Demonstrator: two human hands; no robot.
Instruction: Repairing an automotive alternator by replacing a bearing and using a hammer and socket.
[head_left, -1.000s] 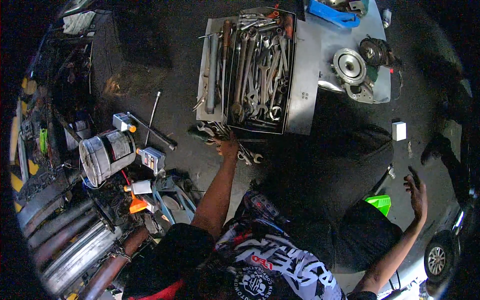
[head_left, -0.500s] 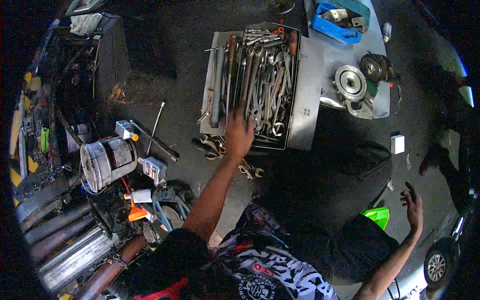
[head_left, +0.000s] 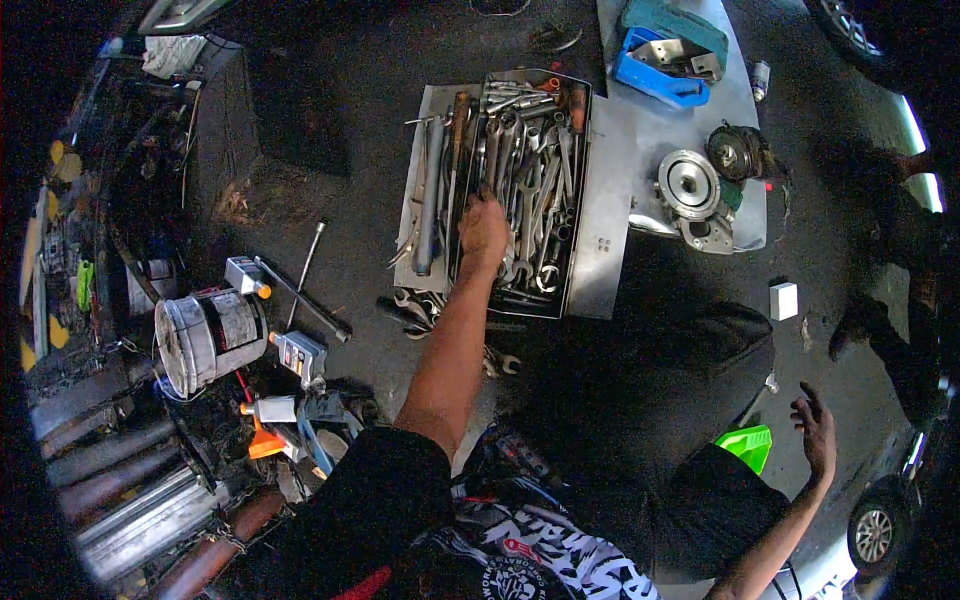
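Observation:
An open metal toolbox full of spanners lies on the floor in front of me. My left hand reaches into it, fingers drawn together over the lower ends of several long spanners. What it grips is hidden beneath the fingers. Just left of the hand, a grey metal bar and a screwdriver with an orange-brown handle lie lengthwise in the box's side tray. Away to the right, my right hand hangs in the air, fingers apart, holding nothing. Below it to the left is a bright green plastic piece.
Loose spanners lie below the toolbox. At left are a white bucket, plastic bottles, an orange funnel and a cross-shaped wheel wrench. A metal sheet at right carries a blue bin and a round metal part.
My left hand has shifted up and slightly right within the toolbox, and its spread fingers have drawn together. The whole view has shifted a little. My right hand stays raised and open.

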